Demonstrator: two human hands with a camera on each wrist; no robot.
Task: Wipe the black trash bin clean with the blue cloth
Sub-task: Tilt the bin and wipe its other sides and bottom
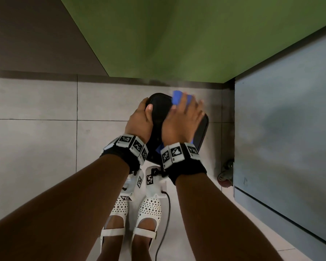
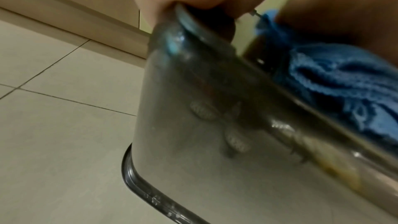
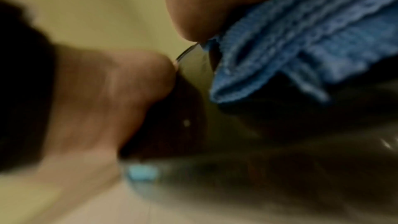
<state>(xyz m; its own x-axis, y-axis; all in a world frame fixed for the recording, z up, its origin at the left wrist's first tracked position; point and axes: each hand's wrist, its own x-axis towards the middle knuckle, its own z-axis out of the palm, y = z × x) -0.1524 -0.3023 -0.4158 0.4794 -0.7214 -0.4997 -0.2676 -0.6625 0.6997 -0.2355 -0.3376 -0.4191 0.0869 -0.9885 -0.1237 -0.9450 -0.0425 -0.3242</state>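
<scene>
You won't find any readable words, brand names or numbers here. The only markings are the black-and-white square code patterns on the bands [image 1: 132, 146] around your wrists and on the white camera housings [image 1: 151, 180] below them, and those are coded tags, not letters. The wrist views are too blurred to show any print.

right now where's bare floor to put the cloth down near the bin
Bare tiles lie left of the bin, up to the dark baseboard. A narrower strip runs between bin and blue-grey cabinet, ending at a caster. Crowded: below the bin, by the shoes and cable.
</scene>
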